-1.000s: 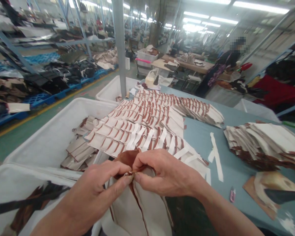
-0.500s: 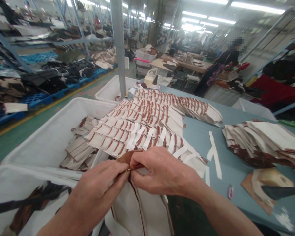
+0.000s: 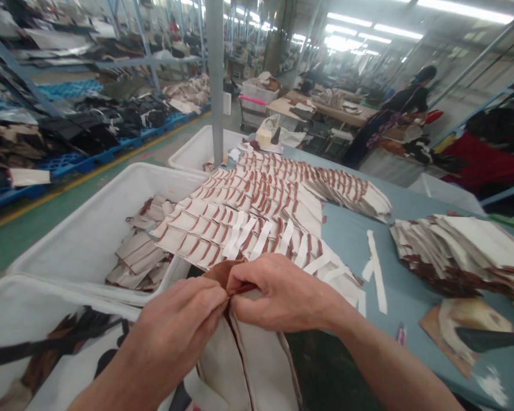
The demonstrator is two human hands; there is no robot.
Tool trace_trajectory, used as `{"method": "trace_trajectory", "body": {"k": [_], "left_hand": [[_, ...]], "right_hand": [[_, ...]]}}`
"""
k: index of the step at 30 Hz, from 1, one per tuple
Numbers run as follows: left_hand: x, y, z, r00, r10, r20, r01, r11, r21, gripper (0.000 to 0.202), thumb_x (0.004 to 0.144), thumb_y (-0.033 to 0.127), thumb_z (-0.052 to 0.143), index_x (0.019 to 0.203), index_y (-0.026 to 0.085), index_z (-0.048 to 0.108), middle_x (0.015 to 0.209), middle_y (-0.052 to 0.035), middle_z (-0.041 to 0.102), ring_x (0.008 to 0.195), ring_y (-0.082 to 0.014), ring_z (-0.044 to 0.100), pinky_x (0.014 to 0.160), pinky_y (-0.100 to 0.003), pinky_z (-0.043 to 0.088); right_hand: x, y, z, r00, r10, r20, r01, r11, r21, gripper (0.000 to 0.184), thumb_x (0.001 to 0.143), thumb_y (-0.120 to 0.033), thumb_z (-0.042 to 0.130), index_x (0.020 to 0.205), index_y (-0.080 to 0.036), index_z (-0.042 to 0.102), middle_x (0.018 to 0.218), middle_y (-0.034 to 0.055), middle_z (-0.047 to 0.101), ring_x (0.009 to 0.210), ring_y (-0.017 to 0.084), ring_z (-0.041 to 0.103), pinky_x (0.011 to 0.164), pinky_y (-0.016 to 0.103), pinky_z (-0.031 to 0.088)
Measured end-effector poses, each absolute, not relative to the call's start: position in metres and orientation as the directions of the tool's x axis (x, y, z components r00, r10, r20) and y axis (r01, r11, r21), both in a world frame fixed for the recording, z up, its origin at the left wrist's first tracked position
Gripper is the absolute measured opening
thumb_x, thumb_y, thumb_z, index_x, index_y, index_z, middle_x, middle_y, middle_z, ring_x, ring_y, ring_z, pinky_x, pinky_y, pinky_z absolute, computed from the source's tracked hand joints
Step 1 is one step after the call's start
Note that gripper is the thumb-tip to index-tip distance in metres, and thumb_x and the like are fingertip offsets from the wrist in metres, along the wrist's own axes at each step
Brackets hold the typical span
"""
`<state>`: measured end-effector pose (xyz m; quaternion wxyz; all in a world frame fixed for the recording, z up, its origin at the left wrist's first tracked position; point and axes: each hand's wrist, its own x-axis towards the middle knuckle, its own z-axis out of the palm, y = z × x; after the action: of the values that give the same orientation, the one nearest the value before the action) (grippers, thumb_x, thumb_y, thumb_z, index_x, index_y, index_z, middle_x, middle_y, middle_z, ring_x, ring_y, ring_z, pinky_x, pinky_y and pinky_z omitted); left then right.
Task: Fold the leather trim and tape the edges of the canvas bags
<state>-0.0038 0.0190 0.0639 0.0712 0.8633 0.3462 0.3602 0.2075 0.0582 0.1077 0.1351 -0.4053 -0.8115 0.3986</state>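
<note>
Both hands pinch the top edge of a cream sewn piece with brown backing (image 3: 268,362), which hangs down in front of me with a dark seam along its middle. My left hand (image 3: 184,317) is closed on the seam's upper end. Beside it, almost touching, my right hand (image 3: 278,291) grips the brown edge between thumb and bent forefinger. The exact spot under the fingertips is hidden. Just beyond the hands, rows of overlapping cream pieces with brown edges (image 3: 257,191) lie on the blue-grey table (image 3: 342,228), with white strips (image 3: 261,240) across the nearest ones.
A white bin (image 3: 81,228) with folded pieces stands at the left; a nearer bin (image 3: 8,302) holds dark straps. On the right are a thick stack (image 3: 449,251), a roll of tape (image 3: 475,319) and a small pink tool (image 3: 401,334). A grey post (image 3: 216,85) rises behind. Another person (image 3: 398,108) stands farther off.
Both hands keep their grip on the sewn piece, with the left fingers slightly shifted at the seam. The whole view has moved a little.
</note>
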Motion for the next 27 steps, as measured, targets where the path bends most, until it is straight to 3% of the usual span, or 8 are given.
{"method": "trace_trajectory", "body": {"k": [5,11,16,19,23,27], "left_hand": [[-0.002,0.019,0.061,0.532,0.598,0.600,0.492,-0.795,0.355,0.021,0.115,0.012,0.044,0.111,0.019,0.063,0.097,-0.0029,0.077,0.088,-0.0137,0.072,0.085,-0.023,0.057],[-0.001,0.007,0.051,0.541,0.605,0.584,0.508,-0.789,0.346,0.024,0.109,0.011,0.055,0.131,0.016,0.064,0.119,-0.0114,0.079,0.115,-0.0215,0.072,0.108,-0.035,0.055],[0.005,-0.002,0.031,0.475,0.643,0.601,0.465,-0.763,0.448,0.052,0.113,0.024,0.051,0.165,0.023,0.044,0.152,-0.0175,0.064,0.143,-0.0315,0.059,0.120,-0.050,0.050],[0.013,-0.005,0.026,0.412,0.618,0.670,0.407,-0.782,0.472,0.058,0.116,0.033,0.045,0.173,0.026,0.034,0.161,-0.0182,0.055,0.147,-0.0342,0.055,0.121,-0.053,0.050],[0.013,-0.005,0.031,0.361,0.659,0.660,0.346,-0.751,0.562,0.052,0.117,0.045,0.030,0.164,0.035,0.050,0.154,-0.0128,0.063,0.140,-0.0334,0.063,0.117,-0.052,0.055],[0.005,0.002,0.051,0.277,0.781,0.560,0.363,-0.625,0.692,0.049,0.116,0.053,0.032,0.151,0.033,0.061,0.128,-0.0077,0.077,0.118,-0.0275,0.074,0.102,-0.040,0.063]], "right_hand": [[0.215,0.059,0.088,-0.652,0.736,-0.181,0.344,0.075,-0.936,0.009,0.078,-0.012,0.060,0.072,-0.017,0.066,0.066,-0.0072,0.055,0.061,0.008,0.046,0.062,0.021,0.036],[0.225,0.056,0.079,-0.660,0.717,-0.225,0.110,-0.205,-0.973,0.007,0.079,-0.022,0.067,0.080,-0.016,0.065,0.070,-0.0059,0.055,0.064,0.009,0.043,0.060,0.023,0.034],[0.225,0.051,0.081,-0.657,0.735,-0.169,-0.100,-0.307,-0.947,0.052,0.085,-0.060,0.083,0.074,-0.017,0.057,0.071,-0.0054,0.048,0.066,0.010,0.037,0.062,0.025,0.029],[0.222,0.046,0.081,-0.617,0.769,-0.165,-0.177,-0.340,-0.923,0.060,0.082,-0.066,0.088,0.073,-0.017,0.055,0.071,-0.0060,0.046,0.064,0.009,0.034,0.060,0.025,0.025],[0.222,0.042,0.080,-0.629,0.770,-0.107,-0.263,-0.339,-0.903,0.058,0.083,-0.060,0.090,0.069,-0.018,0.053,0.062,-0.0085,0.040,0.058,0.007,0.028,0.055,0.025,0.022],[0.223,0.040,0.083,-0.602,0.795,-0.079,-0.228,-0.266,-0.937,0.058,0.082,-0.061,0.087,0.067,-0.019,0.051,0.061,-0.0087,0.038,0.058,0.007,0.029,0.056,0.023,0.025]]}}
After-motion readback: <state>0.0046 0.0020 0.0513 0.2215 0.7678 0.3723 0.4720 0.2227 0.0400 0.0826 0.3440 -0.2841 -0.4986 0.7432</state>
